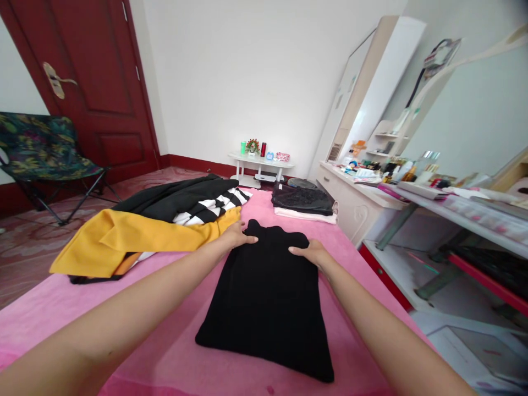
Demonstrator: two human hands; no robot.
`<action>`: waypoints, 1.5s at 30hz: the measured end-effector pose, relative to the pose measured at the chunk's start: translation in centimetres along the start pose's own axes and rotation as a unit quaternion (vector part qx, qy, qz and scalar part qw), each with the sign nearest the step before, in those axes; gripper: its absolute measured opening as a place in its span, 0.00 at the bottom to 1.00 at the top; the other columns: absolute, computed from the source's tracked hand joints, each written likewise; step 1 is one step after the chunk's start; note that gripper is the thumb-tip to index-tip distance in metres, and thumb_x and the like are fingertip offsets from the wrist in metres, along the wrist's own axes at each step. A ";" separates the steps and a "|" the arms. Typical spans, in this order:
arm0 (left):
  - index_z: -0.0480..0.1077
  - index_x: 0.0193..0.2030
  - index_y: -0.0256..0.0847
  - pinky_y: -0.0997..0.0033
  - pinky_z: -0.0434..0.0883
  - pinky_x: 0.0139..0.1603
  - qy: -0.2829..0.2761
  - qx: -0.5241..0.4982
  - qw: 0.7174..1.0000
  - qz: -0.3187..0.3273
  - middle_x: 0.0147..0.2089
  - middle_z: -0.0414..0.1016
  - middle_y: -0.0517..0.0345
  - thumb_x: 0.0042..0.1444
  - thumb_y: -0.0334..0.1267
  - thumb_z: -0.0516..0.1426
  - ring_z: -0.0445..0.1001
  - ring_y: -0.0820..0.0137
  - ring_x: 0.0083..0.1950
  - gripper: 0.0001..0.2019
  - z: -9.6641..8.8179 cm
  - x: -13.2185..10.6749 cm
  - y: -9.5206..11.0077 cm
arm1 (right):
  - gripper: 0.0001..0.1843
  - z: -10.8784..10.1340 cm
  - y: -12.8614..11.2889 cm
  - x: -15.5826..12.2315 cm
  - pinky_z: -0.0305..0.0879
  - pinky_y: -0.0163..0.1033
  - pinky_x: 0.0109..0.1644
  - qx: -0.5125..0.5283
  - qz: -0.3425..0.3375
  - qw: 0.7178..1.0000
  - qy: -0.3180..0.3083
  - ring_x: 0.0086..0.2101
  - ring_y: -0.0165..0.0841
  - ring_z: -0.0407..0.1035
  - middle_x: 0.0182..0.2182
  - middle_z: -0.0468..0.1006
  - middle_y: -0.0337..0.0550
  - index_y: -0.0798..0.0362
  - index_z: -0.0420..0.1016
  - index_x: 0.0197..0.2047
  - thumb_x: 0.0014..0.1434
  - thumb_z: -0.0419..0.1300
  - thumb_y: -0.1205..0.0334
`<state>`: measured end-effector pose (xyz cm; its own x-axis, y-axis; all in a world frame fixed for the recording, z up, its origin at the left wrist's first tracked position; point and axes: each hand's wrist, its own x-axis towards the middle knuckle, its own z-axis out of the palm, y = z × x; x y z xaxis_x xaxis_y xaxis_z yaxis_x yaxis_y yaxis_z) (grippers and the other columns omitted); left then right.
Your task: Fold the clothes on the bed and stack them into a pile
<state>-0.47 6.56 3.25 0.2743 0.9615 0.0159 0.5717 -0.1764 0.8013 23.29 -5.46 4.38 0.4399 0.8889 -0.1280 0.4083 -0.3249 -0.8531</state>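
Note:
A black garment (270,297), folded into a long panel, lies flat on the pink bedspread (165,341) in front of me. At its far left corner my left hand (238,236) grips the edge, thumb on top and the other fingers partly hidden. My right hand (310,253) pinches the far right corner in the same way. Between the two hands the far edge bulges up in soft waves. The garment's near edge rests on the bed, its right corner closest to me. What kind of garment it is, I cannot tell.
Left of the garment is a loose heap with yellow cloth (144,239), black cloth (173,201) and a black-and-white piece (214,208). A folded stack (303,199) lies at the far right of the bed. A cluttered dresser (350,203) stands on the right, a folding chair (45,148) on the left.

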 end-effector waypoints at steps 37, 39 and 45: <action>0.69 0.52 0.42 0.62 0.68 0.53 0.061 0.156 0.941 0.293 0.51 0.71 0.50 0.47 0.49 0.63 0.70 0.59 0.51 0.26 1.2 -5.6 4.6 | 0.13 4.0 -4.4 -1.0 0.66 0.45 0.50 -0.085 -0.358 0.919 0.144 0.42 0.37 0.71 0.42 0.76 0.46 0.52 0.73 0.43 0.53 0.56 0.65; 0.68 0.53 0.39 0.61 0.67 0.53 0.085 0.136 0.953 0.259 0.50 0.71 0.47 0.47 0.49 0.63 0.70 0.58 0.51 0.28 2.7 -5.2 2.5 | 0.13 5.8 -2.0 0.2 0.66 0.46 0.50 -0.078 -0.325 0.929 0.160 0.42 0.38 0.71 0.42 0.76 0.47 0.52 0.72 0.44 0.54 0.56 0.63; 0.74 0.41 0.39 0.66 0.68 0.47 0.109 0.019 0.975 0.191 0.41 0.76 0.54 0.49 0.37 0.63 0.73 0.64 0.43 0.11 2.7 -3.1 0.2 | 0.12 5.8 -0.4 0.1 0.65 0.46 0.51 -0.040 -0.351 0.916 0.192 0.44 0.38 0.70 0.43 0.76 0.48 0.53 0.73 0.43 0.56 0.54 0.63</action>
<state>0.89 3.00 1.80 0.3034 0.8455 0.4394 0.4896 -0.5340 0.6894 18.50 -3.34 1.76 0.2898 0.7139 0.6374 0.7486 0.2458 -0.6157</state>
